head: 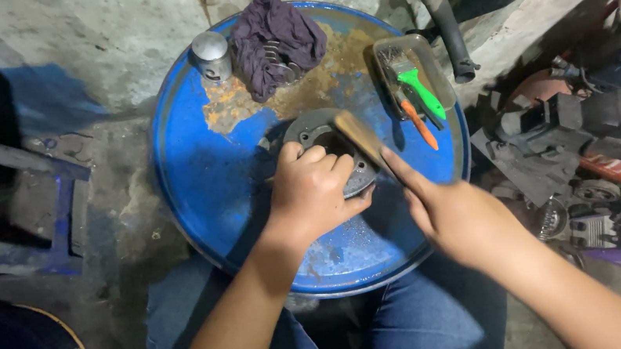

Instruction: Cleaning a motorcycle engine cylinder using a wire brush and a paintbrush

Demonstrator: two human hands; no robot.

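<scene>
The left hand is curled in a loose fist, knuckles pressing down on a round grey metal engine part lying on the blue drum lid. The right hand, just beside it, grips a blurred wooden handle angled over that part. Beyond the hands lie a purple rag, a silver piston and a tray of brushes.

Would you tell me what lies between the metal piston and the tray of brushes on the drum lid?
In the head view, a crumpled dark rag lies between the piston and the tray.
</scene>
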